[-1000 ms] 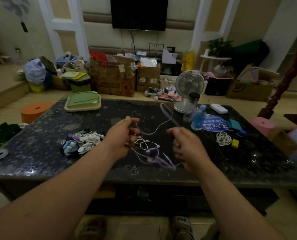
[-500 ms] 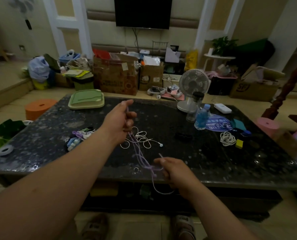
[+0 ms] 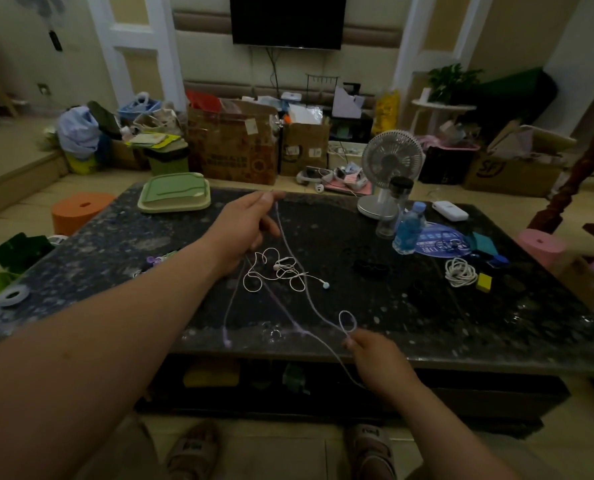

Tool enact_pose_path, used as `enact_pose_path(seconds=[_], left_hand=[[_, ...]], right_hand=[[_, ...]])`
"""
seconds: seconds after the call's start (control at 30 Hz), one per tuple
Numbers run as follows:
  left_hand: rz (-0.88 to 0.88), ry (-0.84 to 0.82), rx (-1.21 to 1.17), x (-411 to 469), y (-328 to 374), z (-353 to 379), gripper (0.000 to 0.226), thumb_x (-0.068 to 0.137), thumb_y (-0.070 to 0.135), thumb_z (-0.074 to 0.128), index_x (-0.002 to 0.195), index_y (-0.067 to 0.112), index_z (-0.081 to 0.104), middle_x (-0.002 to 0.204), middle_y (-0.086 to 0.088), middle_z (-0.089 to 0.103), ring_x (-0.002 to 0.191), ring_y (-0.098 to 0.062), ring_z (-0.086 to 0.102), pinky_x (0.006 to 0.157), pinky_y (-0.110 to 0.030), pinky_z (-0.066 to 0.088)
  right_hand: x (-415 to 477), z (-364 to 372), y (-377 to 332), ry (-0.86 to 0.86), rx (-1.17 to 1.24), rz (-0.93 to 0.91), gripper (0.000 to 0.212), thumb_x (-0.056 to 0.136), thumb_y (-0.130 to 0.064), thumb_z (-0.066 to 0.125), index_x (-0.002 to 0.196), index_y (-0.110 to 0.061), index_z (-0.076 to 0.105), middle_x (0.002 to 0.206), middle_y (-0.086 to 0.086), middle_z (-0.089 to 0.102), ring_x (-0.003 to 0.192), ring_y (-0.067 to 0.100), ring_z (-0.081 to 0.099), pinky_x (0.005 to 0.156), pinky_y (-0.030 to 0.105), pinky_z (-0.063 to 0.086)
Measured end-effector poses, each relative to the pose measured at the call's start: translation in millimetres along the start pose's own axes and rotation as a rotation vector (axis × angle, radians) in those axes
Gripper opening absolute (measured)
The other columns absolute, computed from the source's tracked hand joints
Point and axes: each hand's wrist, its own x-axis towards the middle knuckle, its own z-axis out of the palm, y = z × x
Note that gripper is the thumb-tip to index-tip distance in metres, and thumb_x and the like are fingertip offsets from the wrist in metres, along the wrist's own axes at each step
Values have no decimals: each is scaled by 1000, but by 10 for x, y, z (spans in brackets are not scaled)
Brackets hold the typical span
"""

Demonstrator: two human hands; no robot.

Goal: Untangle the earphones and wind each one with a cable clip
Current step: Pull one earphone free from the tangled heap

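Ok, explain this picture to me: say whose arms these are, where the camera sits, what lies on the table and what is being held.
There is no machine here. These are a person's two bare arms, seen by one wide-angle camera worn on the head, looking forward and down. That is why the arms enter from the bottom of the picture. The left hand is raised over the dark stone table and pinches a purple earphone cable. The right hand pinches the same cable near the table's front edge, just below a small loop in it. The cable runs stretched between the two hands. On the table lie tangled white earphones, a coiled white cable, a small desk fan, a blue water bottle and a green tray.
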Motion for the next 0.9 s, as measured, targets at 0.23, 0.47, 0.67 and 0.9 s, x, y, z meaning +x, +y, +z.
enact_pose_path(seconds=[0.23, 0.47, 0.67, 0.9], left_hand=[[16, -4, -27, 99, 116, 6, 32, 113, 36, 39, 131, 30, 64, 70, -5, 67, 40, -12, 36, 39, -22, 25], [3, -82, 2, 58, 136, 54, 34, 113, 30, 39, 125, 20, 69, 72, -7, 65, 41, -11, 37, 40, -19, 27], [-14, -225, 74, 2, 64, 132, 34, 112, 28, 41, 121, 15, 71, 75, -10, 62, 40, -10, 35, 38, -17, 26], [-10, -335, 142, 68, -109, 210, 34, 111, 25, 43, 106, 9, 73, 72, -11, 60, 43, -11, 36, 40, -17, 27]], right_hand=[[6, 170, 67, -76, -302, -15, 23, 107, -38, 46, 102, -29, 67, 98, -7, 68, 86, 13, 62, 71, 32, 46], [7, 196, 63, -238, -164, -94, 22, 106, -36, 52, 98, -26, 70, 89, -9, 66, 81, 8, 62, 66, 26, 46], [183, -64, -403, 226, 149, -281, 22, 101, -37, 64, 120, -28, 67, 113, -10, 61, 103, 4, 60, 97, 32, 51], [556, -582, -978, -57, 700, -340, 51, 102, -20, 65, 149, -28, 47, 136, -11, 61, 121, 3, 60, 103, 29, 48]])
